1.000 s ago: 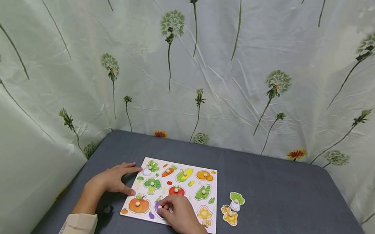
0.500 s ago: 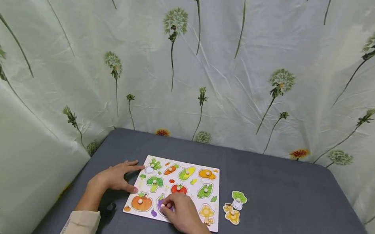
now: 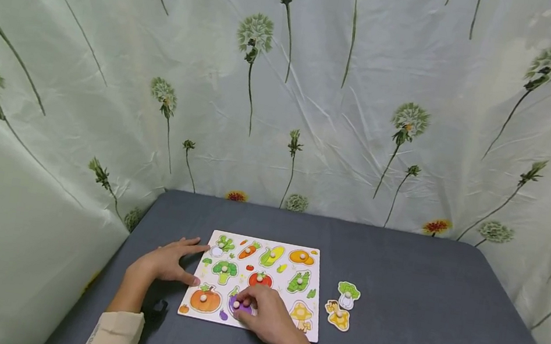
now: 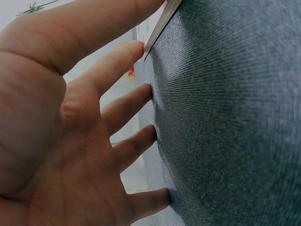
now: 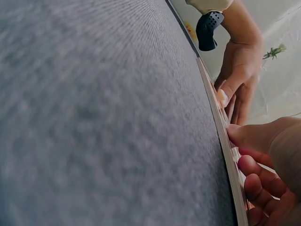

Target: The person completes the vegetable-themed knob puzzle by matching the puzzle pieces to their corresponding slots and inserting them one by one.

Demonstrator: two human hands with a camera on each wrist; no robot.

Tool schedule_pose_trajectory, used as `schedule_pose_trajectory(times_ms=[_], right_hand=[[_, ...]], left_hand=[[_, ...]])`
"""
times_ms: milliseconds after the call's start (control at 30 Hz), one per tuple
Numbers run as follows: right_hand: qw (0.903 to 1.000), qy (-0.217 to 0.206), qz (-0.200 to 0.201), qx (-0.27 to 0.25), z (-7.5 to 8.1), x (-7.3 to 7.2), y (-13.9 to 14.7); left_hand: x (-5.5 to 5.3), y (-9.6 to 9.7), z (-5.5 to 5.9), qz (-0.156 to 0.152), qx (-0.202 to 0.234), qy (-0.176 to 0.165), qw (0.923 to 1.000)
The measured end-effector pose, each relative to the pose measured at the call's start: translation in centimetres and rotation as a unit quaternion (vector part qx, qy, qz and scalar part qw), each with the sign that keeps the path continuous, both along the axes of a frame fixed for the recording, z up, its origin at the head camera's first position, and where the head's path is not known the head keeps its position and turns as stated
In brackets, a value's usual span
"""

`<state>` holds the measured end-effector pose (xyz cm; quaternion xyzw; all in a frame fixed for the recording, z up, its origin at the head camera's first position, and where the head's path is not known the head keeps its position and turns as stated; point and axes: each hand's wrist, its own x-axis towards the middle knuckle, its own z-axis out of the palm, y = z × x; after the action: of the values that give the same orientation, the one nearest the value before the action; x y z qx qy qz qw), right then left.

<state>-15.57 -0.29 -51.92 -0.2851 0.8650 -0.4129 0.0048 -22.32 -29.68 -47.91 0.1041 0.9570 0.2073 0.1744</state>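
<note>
A white wooden peg puzzle board (image 3: 279,288) with vegetable shapes lies on the grey table. My right hand (image 3: 268,315) is over its front edge, at the purple eggplant piece (image 3: 244,309). Thumb and fingertips stand a little apart on either side of its white knob, which shows between them. In the right wrist view, the thumb tip (image 5: 234,133) is right at the board's surface. My left hand (image 3: 167,261) is spread at the board's left edge; its thumb and index finger touch the board, and the other fingertips (image 4: 149,90) rest on the cloth.
Right of the board lie two loose pieces, a leafy green cabbage (image 3: 348,295) and a yellow mushroom (image 3: 338,317), close together. Knobbed pieces such as the pumpkin (image 3: 211,303) and tomato (image 3: 254,278) sit in the board. A floral curtain (image 3: 342,146) hangs behind the table.
The right thumb and fingers have parted slightly from their pinch on the eggplant's knob, and more purple shows. My left hand has kept its place. The head view shifts a little.
</note>
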Motion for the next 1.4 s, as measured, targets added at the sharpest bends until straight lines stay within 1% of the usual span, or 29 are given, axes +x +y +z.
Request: schedule_pose_trajectory(times_ms=[200, 467, 633, 1033, 1233, 1400], right_hand=[[0.9996, 0.004, 0.001, 0.027, 0.0, 0.2, 0.4], [0.9999, -0.013, 0.010, -0.004, -0.1, -0.1, 1.5], [0.9999, -0.006, 0.001, -0.012, 0.2, -0.4, 2.8], [0.9988, -0.010, -0.047, -0.006, 1.0, -1.2, 6.2], [0.9973, -0.007, -0.072, -0.014, 1.6, -1.3, 8.0], [0.9957, -0.003, -0.092, -0.013, 1.9, -1.3, 9.4]], left_hand=[[0.1, 0.1, 0.0, 0.000, -0.002, -0.002, 1.0000], [0.2, 0.1, 0.0, -0.002, 0.005, -0.003, 1.0000], [0.1, -0.1, 0.0, -0.004, 0.000, -0.005, 1.0000], [-0.1, -0.1, -0.1, -0.002, -0.002, -0.007, 1.0000], [-0.2, -0.1, -0.2, -0.006, 0.006, 0.001, 1.0000], [-0.2, -0.1, -0.2, -0.003, 0.007, -0.003, 1.0000]])
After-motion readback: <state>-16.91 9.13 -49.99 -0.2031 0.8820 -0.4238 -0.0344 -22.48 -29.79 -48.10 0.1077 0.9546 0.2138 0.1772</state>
